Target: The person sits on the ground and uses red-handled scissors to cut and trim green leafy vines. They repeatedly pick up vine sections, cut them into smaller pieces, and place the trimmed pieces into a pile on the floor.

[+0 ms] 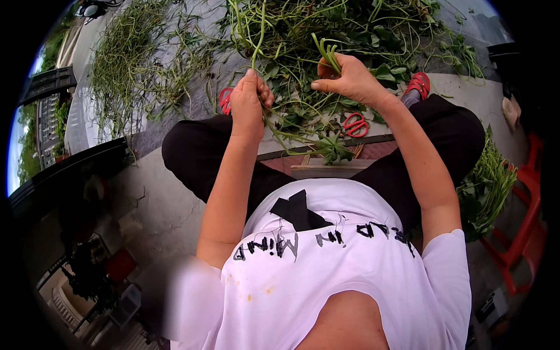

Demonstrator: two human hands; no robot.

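My left hand (251, 100) is closed round a long green vine (259, 41), which runs up from the thumb toward the far pile and trails down below the hand to a leafy end (334, 150). To the right, my right hand (349, 79) grips a small bunch of cut green stems (330, 55) between its curled fingers, with the thumb held apart to the left. Between and beyond both hands spreads a heap of tangled vines and leaves (350, 29). Red-handled scissors (356, 125) lie below my right hand, their blades not clearly visible.
Thin stripped-looking stems (125, 64) are strewn over a grey sheet at the far left. A bundle of leafy greens (487, 186) lies beyond my right knee, beside a red plastic chair (528, 216). My red shoes (419, 86) flank the heap; a wooden board edge (326, 171) shows between my legs.
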